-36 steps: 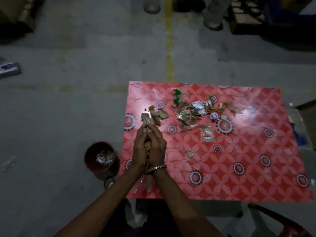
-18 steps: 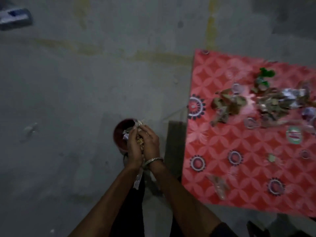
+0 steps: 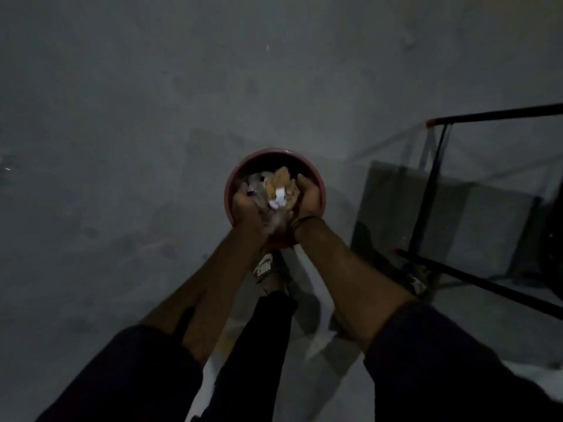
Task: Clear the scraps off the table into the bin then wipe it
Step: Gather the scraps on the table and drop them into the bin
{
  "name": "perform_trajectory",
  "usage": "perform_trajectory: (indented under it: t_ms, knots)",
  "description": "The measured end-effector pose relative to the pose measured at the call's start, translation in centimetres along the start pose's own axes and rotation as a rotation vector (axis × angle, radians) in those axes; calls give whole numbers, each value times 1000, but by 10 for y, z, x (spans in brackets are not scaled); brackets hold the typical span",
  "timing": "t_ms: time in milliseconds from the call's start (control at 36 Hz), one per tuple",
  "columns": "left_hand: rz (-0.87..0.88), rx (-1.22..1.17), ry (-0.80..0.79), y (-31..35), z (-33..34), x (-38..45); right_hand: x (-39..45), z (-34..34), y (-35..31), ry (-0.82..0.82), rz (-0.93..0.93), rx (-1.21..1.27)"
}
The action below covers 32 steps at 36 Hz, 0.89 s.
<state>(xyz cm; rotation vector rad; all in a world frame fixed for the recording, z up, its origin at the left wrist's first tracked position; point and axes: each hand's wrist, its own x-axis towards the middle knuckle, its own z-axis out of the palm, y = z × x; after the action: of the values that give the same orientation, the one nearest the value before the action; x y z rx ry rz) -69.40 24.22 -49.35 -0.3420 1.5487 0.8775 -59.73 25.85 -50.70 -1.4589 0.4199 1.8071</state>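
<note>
From the head camera, both hands are over the round red bin [image 3: 322, 190] on the grey floor [image 3: 122, 147]. The left hand [image 3: 247, 205] and right hand [image 3: 309, 197] are cupped side by side, fingers curled around a bundle of scraps [image 3: 278, 187] of brown and white paper held between them, right above the bin's mouth. A dark band sits on the right wrist. To the right, black table legs [image 3: 426, 196] stand near the bin.
</note>
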Motion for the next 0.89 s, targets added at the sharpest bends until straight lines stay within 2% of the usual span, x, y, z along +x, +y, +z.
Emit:
perform_trajectory:
  t_ms: [83,167,194,250,306,389,500,556,639,722,806,889]
  knots:
    - [17,98,45,10,-5,19,10,-11,-11,98,7,-15]
    - [-8,139,-45,2,-22,32,12,-27,-5,194,34,-68]
    - [25,201,-28,-2,-29,28,14,-35,-2,194,35,-110]
    - [-22,224,-120,-1,-34,15,-9,-33,-8,223,46,-170]
    - [-28,390,21,11,-27,-16,-28,-32,-15,288,22,-224]
    - [-33,623,27,21,-24,-54,-64,-26,-30,299,-14,-389]
    - [-157,579,48,50,1,-142,-145,-13,-58,258,-182,-752]
    - [-133,541,-8,68,20,-191,-184,-8,-76,262,-288,-867]
    - [-78,522,-116,90,55,-276,-246,2,-102,268,-325,-1022]
    - [-25,553,-167,104,73,-346,-324,14,-133,257,-429,-1022]
    - [93,601,-149,106,91,-397,-391,17,-167,231,-492,-1037]
    - [209,633,-192,97,123,-457,-445,4,-198,159,-657,-1090]
